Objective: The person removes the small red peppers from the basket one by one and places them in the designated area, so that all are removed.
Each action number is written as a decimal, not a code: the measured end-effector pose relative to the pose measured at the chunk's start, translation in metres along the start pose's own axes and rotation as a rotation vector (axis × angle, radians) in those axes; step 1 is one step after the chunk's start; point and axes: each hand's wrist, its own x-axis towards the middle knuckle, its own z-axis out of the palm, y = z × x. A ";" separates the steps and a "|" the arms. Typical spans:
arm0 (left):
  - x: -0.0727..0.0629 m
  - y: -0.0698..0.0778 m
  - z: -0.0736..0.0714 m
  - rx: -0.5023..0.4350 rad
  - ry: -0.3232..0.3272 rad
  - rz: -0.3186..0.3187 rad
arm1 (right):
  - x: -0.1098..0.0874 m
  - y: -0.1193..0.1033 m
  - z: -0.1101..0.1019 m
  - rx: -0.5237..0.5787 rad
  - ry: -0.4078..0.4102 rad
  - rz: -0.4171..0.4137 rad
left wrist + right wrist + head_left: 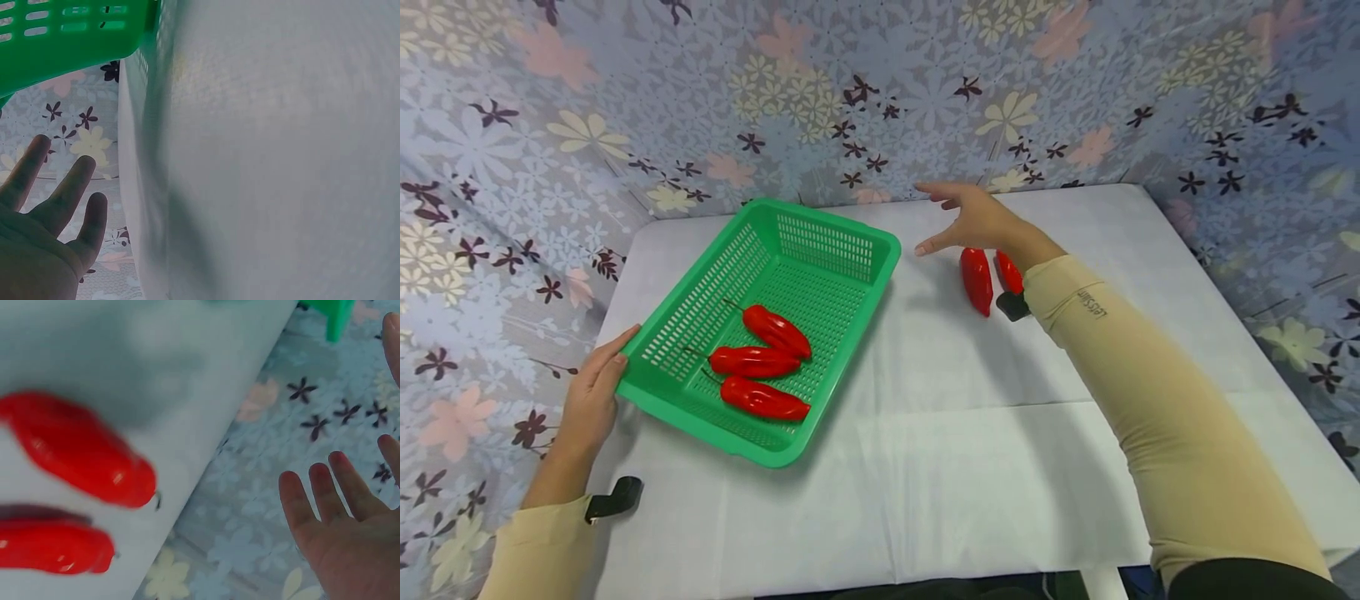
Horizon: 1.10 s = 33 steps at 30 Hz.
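A green slotted plastic basket [700, 427] stands on the left of the table, with three red peppers [756, 362] inside. My left hand [591, 400] holds the basket's left corner, thumb at the rim. In the left wrist view, three fingers [69, 190] spread out below the basket wall [81, 53]. Near the back edge, my right hand [973, 218] hovers with fingers apart and nothing in it. Two more red peppers lie beneath that wrist: one pepper [976, 282] in plain sight, the other pepper [1009, 271] partly hidden by the arm.
A white cloth [940, 467] covers the table. Flowered fabric [895, 100] rises behind the back edge and along both sides. A black wrist camera [617, 498] sticks out from the left sleeve, another camera [1013, 306] from the right.
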 end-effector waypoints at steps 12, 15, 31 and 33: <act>-0.016 -0.006 0.002 -0.003 -0.010 -0.061 | 0.013 -0.042 0.037 0.183 -0.106 -0.171; -0.015 -0.006 0.001 -0.004 -0.008 -0.049 | 0.017 -0.053 0.048 0.204 -0.137 -0.225; 0.003 0.000 -0.002 0.000 0.003 0.000 | 0.038 -0.106 0.111 0.133 -0.276 -0.350; 0.006 0.001 -0.003 0.006 0.005 0.003 | 0.042 -0.110 0.120 0.136 -0.291 -0.358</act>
